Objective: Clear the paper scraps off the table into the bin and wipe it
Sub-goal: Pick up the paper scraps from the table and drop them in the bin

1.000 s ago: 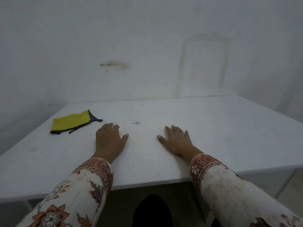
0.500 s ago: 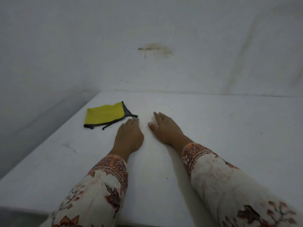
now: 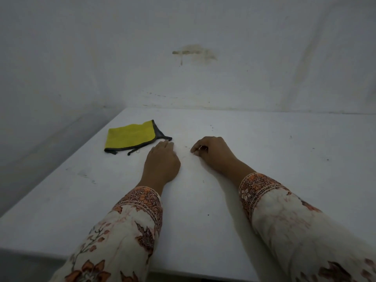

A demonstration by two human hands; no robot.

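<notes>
Two hands: on white table (image 3: 264, 139)
Left hand (image 3: 161, 161): flat, fingers straight, just right of yellow cloth (image 3: 130, 136)
Right hand (image 3: 212, 152): fingers curled under; what they hold, cannot tell

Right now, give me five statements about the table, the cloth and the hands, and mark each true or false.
1. The yellow cloth lies flat on the white table. True.
2. The left hand grips the cloth. False: it rests flat on the table beside the cloth, and whether its fingertips touch the cloth's dark edge cannot be told.
3. The right hand has its fingers curled, tips down on the table. True.
4. A bin stands on the table. False: no bin is in view.
5. The cloth lies to the right of both hands. False: it lies to their left, toward the far side.
</notes>
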